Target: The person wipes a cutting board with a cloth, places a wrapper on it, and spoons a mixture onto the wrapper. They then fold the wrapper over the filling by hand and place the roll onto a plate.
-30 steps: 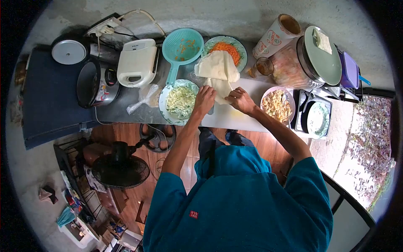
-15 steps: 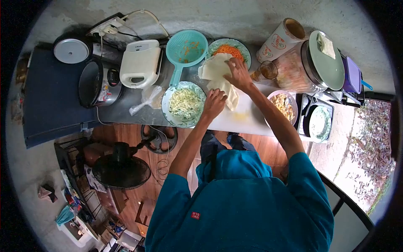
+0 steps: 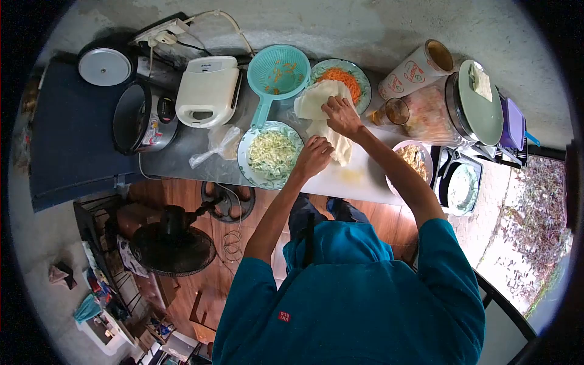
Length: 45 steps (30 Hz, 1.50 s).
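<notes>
Pale, thin spring roll wrappers lie before me: an upper stack (image 3: 312,101) overlapping the plate of shredded carrot (image 3: 333,74), and a lower wrapper (image 3: 342,149) on the white board (image 3: 365,176). With curled fingers, my left hand (image 3: 314,157) grips the lower wrapper's left side. My right hand (image 3: 344,117) has its fingertips drawn together on the wrapper just above; its palm hides part of the sheet. A plate of shredded cabbage (image 3: 271,154) stands close to the left hand. To the right is a bowl of cooked filling (image 3: 413,159), partly behind my right forearm.
A turquoise colander (image 3: 277,73) with carrot scraps stands behind the cabbage, beside a white sandwich maker (image 3: 208,91). A glass of brown liquid (image 3: 392,112), a tall paper bucket (image 3: 417,70) and a large container (image 3: 429,112) crowd the right. A frying pan (image 3: 459,185) sits at the far right.
My right hand's spread fingers have come together on the wrapper. The left hand has shifted slightly, still at the lower wrapper. The whole view has moved a little.
</notes>
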### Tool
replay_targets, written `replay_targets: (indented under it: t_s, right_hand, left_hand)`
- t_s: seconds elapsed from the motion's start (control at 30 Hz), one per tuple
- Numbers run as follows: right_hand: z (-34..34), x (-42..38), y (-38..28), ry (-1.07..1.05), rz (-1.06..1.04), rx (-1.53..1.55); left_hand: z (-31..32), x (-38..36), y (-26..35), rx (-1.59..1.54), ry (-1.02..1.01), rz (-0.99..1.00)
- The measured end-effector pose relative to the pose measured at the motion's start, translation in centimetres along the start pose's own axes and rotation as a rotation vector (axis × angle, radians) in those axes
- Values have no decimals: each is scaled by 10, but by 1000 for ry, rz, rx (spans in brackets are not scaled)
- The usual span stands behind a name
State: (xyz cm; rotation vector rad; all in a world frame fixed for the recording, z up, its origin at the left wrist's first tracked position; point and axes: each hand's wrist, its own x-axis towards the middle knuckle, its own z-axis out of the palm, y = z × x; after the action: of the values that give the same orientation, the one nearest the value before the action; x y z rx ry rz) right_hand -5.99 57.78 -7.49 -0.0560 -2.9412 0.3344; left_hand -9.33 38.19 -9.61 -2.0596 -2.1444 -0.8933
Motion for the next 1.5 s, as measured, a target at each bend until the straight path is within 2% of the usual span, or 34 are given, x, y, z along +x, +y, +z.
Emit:
replay_targets:
  t_s: [0.13, 0.2, 0.23, 0.3, 0.33, 0.37, 0.43, 0.47, 0.53, 0.57, 0.63, 0.67, 0.8, 0.9, 1.13, 1.23, 1.3, 1.43, 1.5]
  right_hand:
    - [-21, -4, -6, -13, 8, 81]
    - [-28, -7, -8, 168, 113, 255]
    - [-33, -12, -11, 168, 113, 254]
    - [-45, -33, -26, -34, 322, 463]
    - [-27, -53, -29, 56, 238, 375]
    - [-38, -60, -41, 14, 289, 438]
    - [-21, -78, -45, 185, 412, 373]
    - [-18, -79, -41, 185, 416, 374]
    - [-9, -80, -34, 258, 585, 366]
    - [-4, -86, -39, 260, 598, 369]
    - [4, -89, -40, 331, 667, 329]
    - [9, -90, -42, 318, 679, 178]
    - [20, -86, -35, 248, 657, 137]
    - [23, -85, -34, 174, 673, 223]
    - [31, -99, -45, 200, 571, 242]
    - [33, -101, -49, 210, 620, 244]
    - [23, -107, -63, 217, 667, 352]
    - [5, -120, -87, 305, 637, 418]
    - [-6, -122, -97, 321, 691, 473]
  left_hand:
    - [-11, -1, 7, -92, 83, 43]
    - [-21, 2, 8, -122, 97, 26]
    - [-26, 6, 8, -149, 117, 9]
    - [-20, 4, 2, -163, 101, -2]
    - [-17, 4, -2, -175, 86, -11]
    - [-15, 5, -4, -175, 89, -3]
    - [-13, 5, -3, -164, 88, -49]
    - [-11, 4, -2, -166, 85, -47]
    - [-11, -1, 1, -210, 79, -163]
    - [-11, -6, 2, -215, 68, -158]
    - [-9, -7, 1, -212, 89, -276]
    - [-10, -8, 3, -193, 85, -293]
    - [-9, -12, 1, -102, 44, -276]
    - [-8, -11, 1, -102, 85, -303]
    - [-12, -1, 5, -203, 170, -369]
    - [-18, 6, 4, -192, 218, -387]
    - [-24, 12, 6, -181, 243, -413]
    - [-36, 19, 16, -206, 224, -266]
    - [-40, 17, 23, -235, 199, -208]
